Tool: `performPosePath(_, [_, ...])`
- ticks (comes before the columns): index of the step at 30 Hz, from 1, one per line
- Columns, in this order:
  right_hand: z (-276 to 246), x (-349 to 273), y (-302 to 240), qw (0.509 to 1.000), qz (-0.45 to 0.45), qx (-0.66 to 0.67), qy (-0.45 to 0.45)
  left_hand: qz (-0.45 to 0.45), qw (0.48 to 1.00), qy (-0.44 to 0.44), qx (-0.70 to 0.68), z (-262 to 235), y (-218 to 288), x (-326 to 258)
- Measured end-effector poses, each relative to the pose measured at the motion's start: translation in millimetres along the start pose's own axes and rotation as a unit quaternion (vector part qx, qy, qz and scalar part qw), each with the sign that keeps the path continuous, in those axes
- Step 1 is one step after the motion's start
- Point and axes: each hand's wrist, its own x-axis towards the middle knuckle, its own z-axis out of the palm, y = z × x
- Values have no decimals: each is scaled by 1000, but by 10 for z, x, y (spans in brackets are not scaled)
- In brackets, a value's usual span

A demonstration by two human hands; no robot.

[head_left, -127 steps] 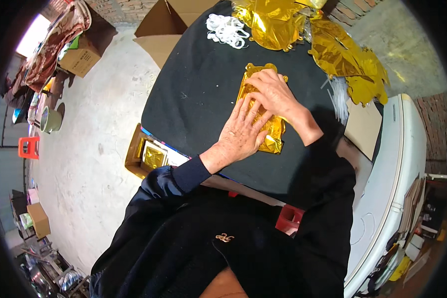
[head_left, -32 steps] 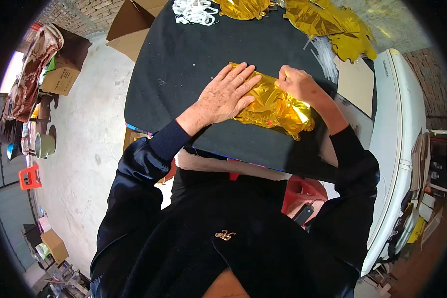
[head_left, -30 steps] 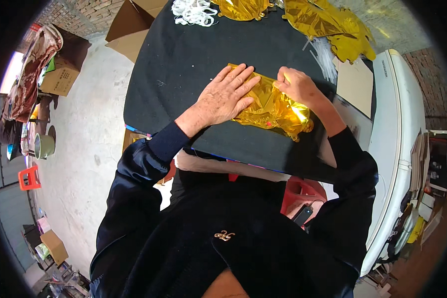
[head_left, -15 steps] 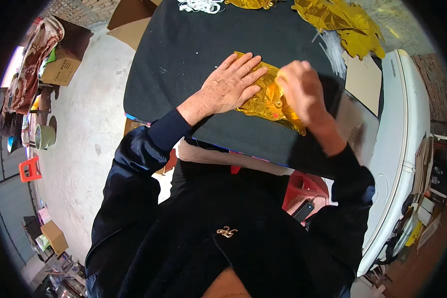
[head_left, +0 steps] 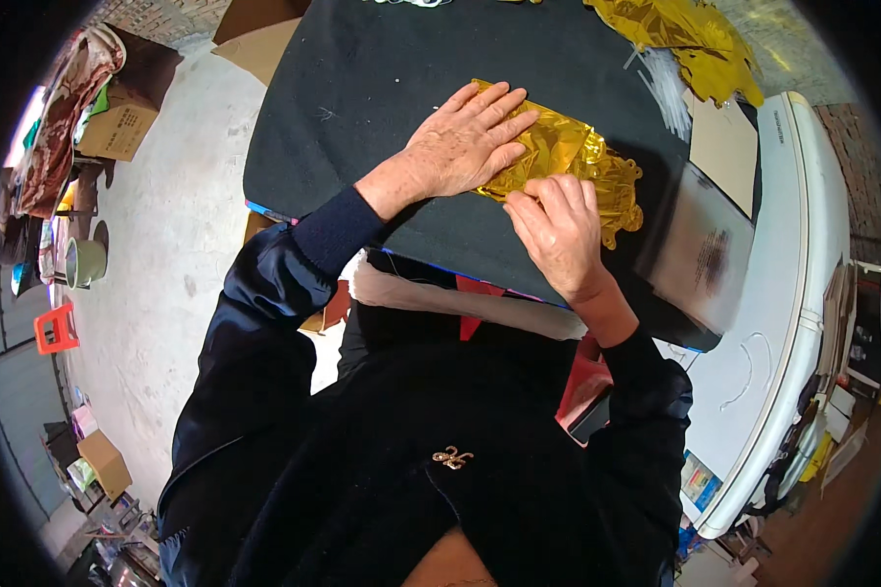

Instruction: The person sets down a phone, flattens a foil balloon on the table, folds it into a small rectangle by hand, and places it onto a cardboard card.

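Note:
A folded gold foil balloon (head_left: 558, 142) lies flat on the black-covered table (head_left: 362, 127), shiny and creased, with a ruffled, tabbed end on its right. My left hand (head_left: 460, 147) is spread flat over its left part, fingers stretched out. At the near edge, my right hand (head_left: 558, 230) has its fingers curled and pinched together on the foil. The fingertips partly hide what they grip.
More gold foil balloons (head_left: 700, 44) are piled at the far right, beside a bundle of clear thin straws (head_left: 666, 93). A clear plastic bag (head_left: 700, 254) lies at the table's right edge, next to a white appliance (head_left: 798, 245). An open cardboard box (head_left: 264, 44) stands at the far left.
My right hand has come from the balloon's right part down and left to its near edge, uncovering the ruffled end. My left hand stays flat on the foil.

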Motion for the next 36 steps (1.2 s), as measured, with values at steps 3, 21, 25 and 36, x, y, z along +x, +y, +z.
performPosePath(3, [17, 8, -30, 1000, 14, -5, 9, -4, 1000, -7, -6, 15, 1, -6])
performPosePath(21, [168, 8, -288, 984, 125, -120, 47, -22, 999, -27, -30, 35, 7, 10])
performPosePath(25, [146, 30, -321, 986, 106, -123, 41, -27, 998, -32, -41, 33, 8, 1])
performPosePath(36, [123, 61, -253, 985, 157, -55, 48, -36, 995, -54, -72, -39, -6, 10])
